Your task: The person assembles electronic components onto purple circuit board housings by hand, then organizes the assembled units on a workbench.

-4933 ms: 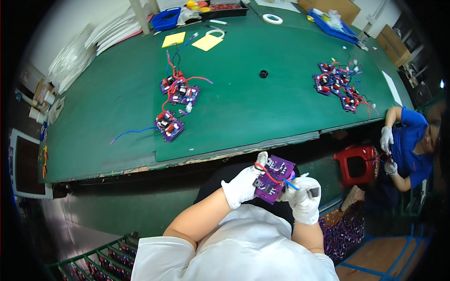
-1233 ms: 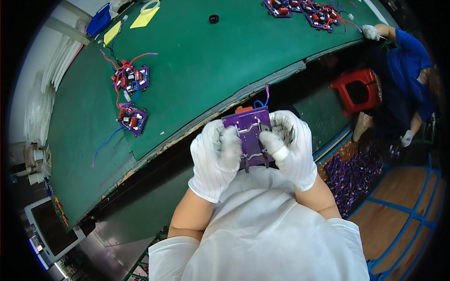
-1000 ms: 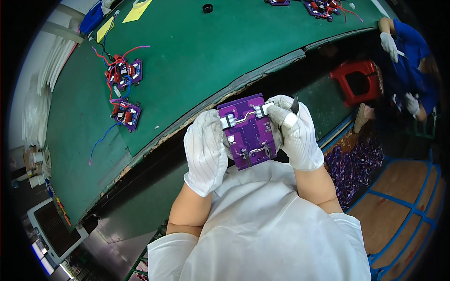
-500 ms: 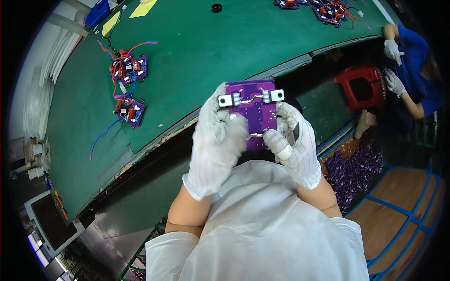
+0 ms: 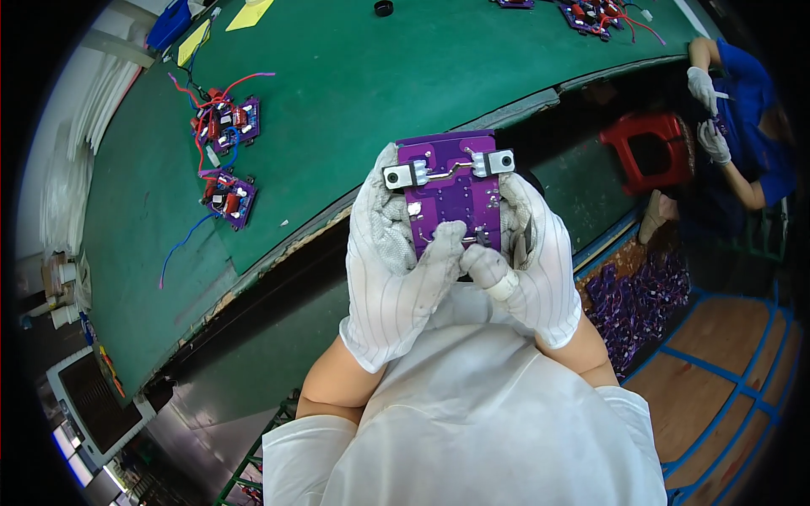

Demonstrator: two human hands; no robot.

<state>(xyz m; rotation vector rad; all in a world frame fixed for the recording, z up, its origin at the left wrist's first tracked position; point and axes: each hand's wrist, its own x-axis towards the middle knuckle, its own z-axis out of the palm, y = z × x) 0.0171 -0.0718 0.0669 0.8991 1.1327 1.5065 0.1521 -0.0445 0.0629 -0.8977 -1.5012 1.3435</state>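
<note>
Between my hands is a purple circuit board [image 5: 445, 190], its solder side facing up. Two black-bodied parts with silvery metal tabs stick out near its far corners, at the left and right edges. My left hand [image 5: 396, 253], in a white striped glove, grips the left side, its thumb lying on the near part of the board. My right hand [image 5: 533, 261], gloved the same way with a white band round the thumb, holds the right side, thumb at the near edge. The fingers of both hands curl underneath and are partly hidden.
On the green table [image 5: 337, 101] at left lie two wired purple boards [image 5: 226, 126], with more boards [image 5: 591, 17] at the far right. A black ring [image 5: 384, 8] lies far off. Right are a red stool [image 5: 645, 156], a co-worker in blue [image 5: 742, 118] and a heap of purple boards [image 5: 637, 304].
The board has tilted slightly and shifted a little left. My left thumb has moved down and right to the board's near part, beside the right thumb. The co-worker's hands have come together around something small.
</note>
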